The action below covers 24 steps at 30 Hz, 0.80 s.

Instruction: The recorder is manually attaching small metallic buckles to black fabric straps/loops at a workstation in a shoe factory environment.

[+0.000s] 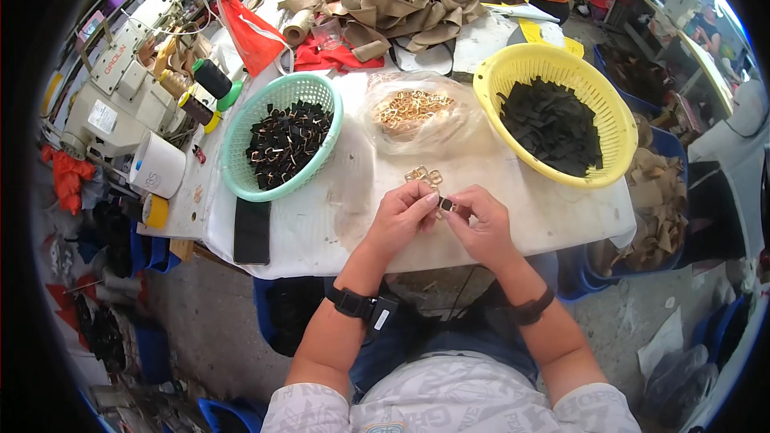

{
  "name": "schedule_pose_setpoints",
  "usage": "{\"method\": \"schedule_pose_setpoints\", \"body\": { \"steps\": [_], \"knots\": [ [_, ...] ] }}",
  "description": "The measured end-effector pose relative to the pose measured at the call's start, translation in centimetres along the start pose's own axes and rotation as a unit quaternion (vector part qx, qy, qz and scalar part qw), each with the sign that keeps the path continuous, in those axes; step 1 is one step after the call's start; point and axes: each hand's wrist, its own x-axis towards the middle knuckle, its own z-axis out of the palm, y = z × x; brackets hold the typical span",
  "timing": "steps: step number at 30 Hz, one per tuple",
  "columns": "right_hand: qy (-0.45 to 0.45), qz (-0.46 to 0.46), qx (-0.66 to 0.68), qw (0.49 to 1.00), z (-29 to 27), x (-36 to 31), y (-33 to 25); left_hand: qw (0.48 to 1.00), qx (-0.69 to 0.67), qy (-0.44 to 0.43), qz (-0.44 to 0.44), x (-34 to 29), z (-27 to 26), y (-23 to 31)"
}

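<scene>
Left hand (405,212) and right hand (485,226) jointly pinch a small black piece (446,204) above the near part of the white table (561,228); its long axis is indiscernible. The sewing machine (132,84) bears red lettering and a white label (103,116).

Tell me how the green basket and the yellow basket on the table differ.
The green basket looks smaller in the picture; the yellow basket looks larger.
The green basket holds black pieces with gold-coloured metal; the yellow basket holds black strips with no metal showing.
The green basket stands left, the yellow basket right.
Both have perforated walls.
</scene>
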Motion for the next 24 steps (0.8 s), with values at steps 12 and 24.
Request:
{"method": "schedule_pose_setpoints", "body": {
  "steps": [12, 24],
  "knots": [
    [0.031, 0.067, 0.062, 0.995, 0.78, -0.19, 0.15, 1.0, 0.017, 0.013, -0.018, -0.12, -0.2, 0.33],
    [0.036, -0.01, -0.011, 0.999, 0.51, 0.04, 0.18, 0.999, 0.031, -0.003, -0.007, 0.15, -0.41, -0.12]
  ]
}}
